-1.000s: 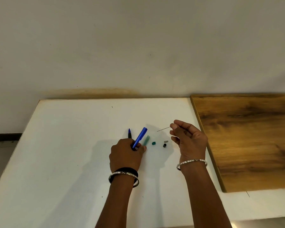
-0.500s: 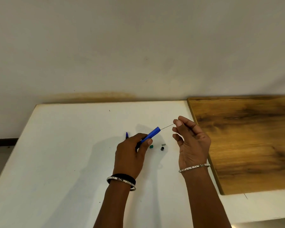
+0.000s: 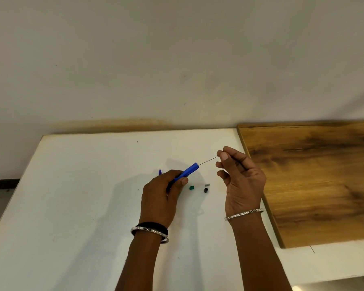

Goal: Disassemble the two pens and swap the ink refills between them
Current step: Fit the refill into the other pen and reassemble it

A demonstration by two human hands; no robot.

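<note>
Three small pieces point(image 3: 191, 187): on table point(image 3: 72, 185)
Left hand point(image 3: 162, 194): grips blue barrel point(image 3: 188, 171)
Right hand point(image 3: 241, 177): pinches thin refill point(image 3: 208, 160) (end at barrel mouth)

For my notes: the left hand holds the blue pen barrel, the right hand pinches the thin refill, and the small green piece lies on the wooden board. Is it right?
Not quite. In the head view the small green piece lies on the white table, not on the wooden board. The rest holds.

Small pen parts point(image 3: 191, 187) lie between left hand point(image 3: 160, 196) and right hand point(image 3: 242, 181); table point(image 3: 82, 196) room lies leftward, wooden board point(image 3: 313, 181) rightward.
</note>
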